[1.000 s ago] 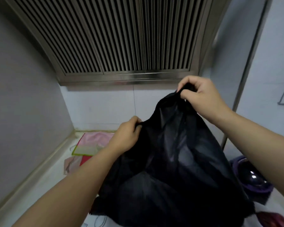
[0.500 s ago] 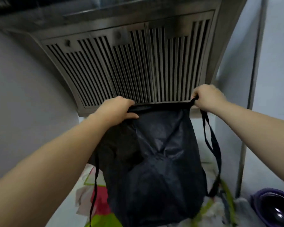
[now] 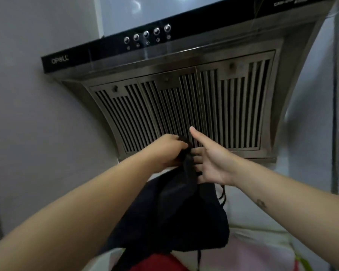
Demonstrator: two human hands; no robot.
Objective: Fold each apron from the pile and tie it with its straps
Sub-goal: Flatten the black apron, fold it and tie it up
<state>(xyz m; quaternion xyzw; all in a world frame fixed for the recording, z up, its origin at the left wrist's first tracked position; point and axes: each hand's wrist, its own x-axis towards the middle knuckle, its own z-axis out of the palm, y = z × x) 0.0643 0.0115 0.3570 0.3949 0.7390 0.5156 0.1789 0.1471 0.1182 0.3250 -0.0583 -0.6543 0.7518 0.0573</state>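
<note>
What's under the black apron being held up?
Red cloth lies directly below, with pale pink cloth to its right. The black apron itself hides whatever else lies there.

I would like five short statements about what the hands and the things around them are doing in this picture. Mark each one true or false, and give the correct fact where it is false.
1. The left hand grips the top of the black apron. True.
2. The right hand is closed in a fist. False: its fingers are straight and its thumb is raised, beside the apron's top.
3. The range hood has five round buttons on its front panel. True.
4. The apron lies flat on a surface. False: it hangs in the air from the left hand.
5. A red cloth lies below the apron. True.
</note>
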